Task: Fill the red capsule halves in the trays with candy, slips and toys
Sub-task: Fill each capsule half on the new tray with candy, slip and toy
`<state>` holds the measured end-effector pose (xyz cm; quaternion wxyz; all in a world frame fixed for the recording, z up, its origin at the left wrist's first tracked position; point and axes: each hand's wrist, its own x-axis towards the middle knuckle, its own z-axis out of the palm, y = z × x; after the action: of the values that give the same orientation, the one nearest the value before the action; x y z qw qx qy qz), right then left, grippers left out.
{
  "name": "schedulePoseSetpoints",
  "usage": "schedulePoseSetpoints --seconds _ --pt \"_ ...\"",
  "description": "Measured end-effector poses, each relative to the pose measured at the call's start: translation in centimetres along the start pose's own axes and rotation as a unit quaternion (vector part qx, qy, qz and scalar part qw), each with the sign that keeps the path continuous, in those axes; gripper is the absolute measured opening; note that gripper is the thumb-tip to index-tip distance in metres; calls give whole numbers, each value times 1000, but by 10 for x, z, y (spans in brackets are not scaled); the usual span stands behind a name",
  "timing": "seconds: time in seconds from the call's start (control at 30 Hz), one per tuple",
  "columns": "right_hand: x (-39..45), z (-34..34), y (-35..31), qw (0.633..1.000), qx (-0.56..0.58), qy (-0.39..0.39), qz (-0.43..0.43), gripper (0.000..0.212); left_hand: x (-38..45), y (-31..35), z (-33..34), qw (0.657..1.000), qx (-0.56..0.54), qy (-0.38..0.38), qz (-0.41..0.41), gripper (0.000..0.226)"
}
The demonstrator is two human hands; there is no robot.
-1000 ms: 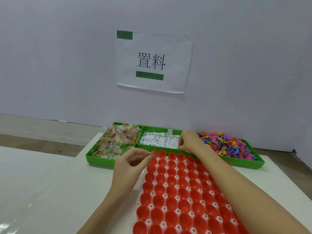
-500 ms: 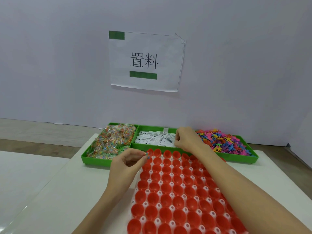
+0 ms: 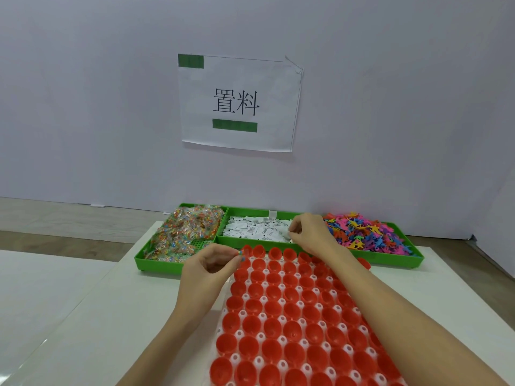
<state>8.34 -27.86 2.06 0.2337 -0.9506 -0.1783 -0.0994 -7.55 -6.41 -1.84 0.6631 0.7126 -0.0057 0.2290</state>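
While the fingertips of the left hand pinched a small candy, the far-left corner capsule half lay just beside them, to the right. That hand was the nearer one for this drop, I judge. The right hand had its fingers curled at the white slips in the middle green bin; whether it held one I could not tell. Candy packets and toys filled the side bins.

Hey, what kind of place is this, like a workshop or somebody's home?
Probably a small packing or assembly station, not a home: green bins sort candy, slips and toys, a printed sign is taped to a plain wall, and a tray of red capsule halves awaits filling.
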Motion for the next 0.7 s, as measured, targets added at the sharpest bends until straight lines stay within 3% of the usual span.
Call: schedulePoseSetpoints --seconds 0.23,0.47,0.57,0.7 --pt "0 4 1 997 61 44 24 22 0 1 -1 1000 0 4 -3 9" --pt "-1 0 5 980 161 105 57 13 0 2 0 1000 -4 7 -16 9" --pt "-11 -11 -3 956 251 128 77 13 -1 7 1 999 -26 10 -29 10" --pt "-56 -38 -19 914 393 84 49 10 -7 24 5 997 -70 -12 -36 18"
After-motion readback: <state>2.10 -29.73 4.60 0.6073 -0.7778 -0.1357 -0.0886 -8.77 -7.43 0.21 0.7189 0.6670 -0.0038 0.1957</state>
